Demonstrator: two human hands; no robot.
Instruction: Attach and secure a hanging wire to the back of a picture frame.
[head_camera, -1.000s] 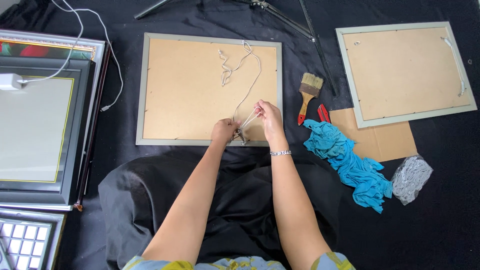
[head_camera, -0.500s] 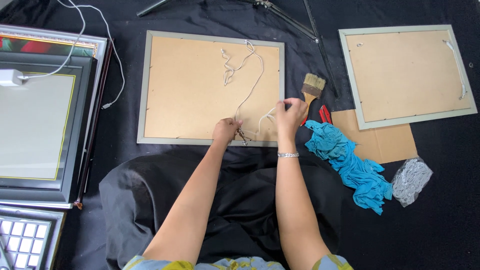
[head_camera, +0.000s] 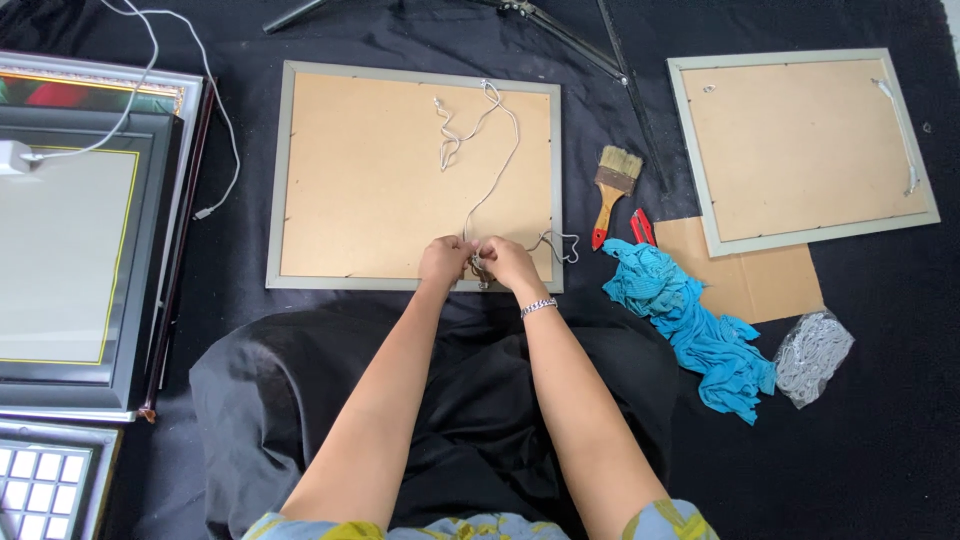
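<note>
White cord (head_camera: 497, 165): loose across brown backing of grey frame (head_camera: 415, 180), running down to lower edge
Left hand (head_camera: 445, 260): fingers pinched on cord at frame's bottom rail
Right hand (head_camera: 510, 265): pinched on same cord, touching left hand
Beside: paintbrush (head_camera: 612, 185), blue cloth (head_camera: 695, 325), second frame (head_camera: 800, 150) right

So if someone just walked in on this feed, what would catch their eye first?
Probably the two hands, left hand and right hand, pinched together on a pale cord at the near edge of a face-down picture frame in the centre. Next, the bright blue cloth crumpled to the right, below a paintbrush.
</note>
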